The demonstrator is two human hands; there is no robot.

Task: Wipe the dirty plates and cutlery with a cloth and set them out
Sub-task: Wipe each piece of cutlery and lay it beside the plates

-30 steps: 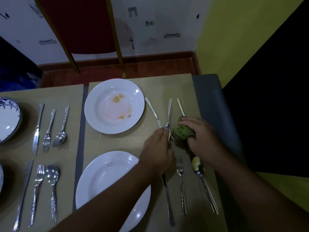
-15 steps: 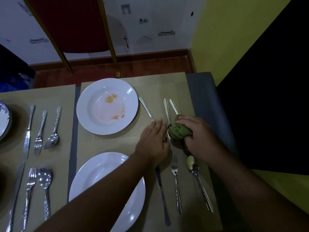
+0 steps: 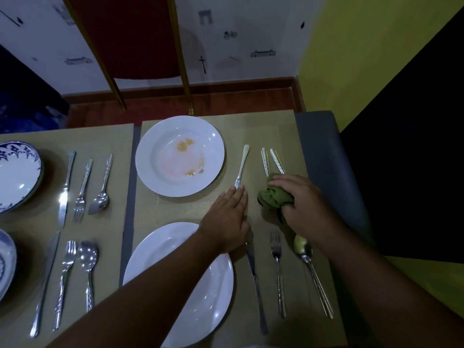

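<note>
Green cloth [image 3: 275, 195]: bunched in your right grip [image 3: 305, 204], fingers curled round it, over two cutlery handles [image 3: 265, 160].
Left grip [image 3: 229, 217]: flat, fingers straight, fingertips on the far knife [image 3: 241, 167].
Dirty plate [image 3: 179, 155]: orange smears, just left of that knife, on the worktop [image 3: 315, 146].
Clean plate [image 3: 173, 249]: under your left forearm.

My left grip [image 3: 229, 217] hides the far knife [image 3: 242, 167]'s near end, cloth [image 3: 275, 195] and right grip [image 3: 305, 205] cover two handles [image 3: 265, 162]' ends, and my forearm [image 3: 150, 297] and the bottom edge cut off the near plate [image 3: 213, 290].
</note>
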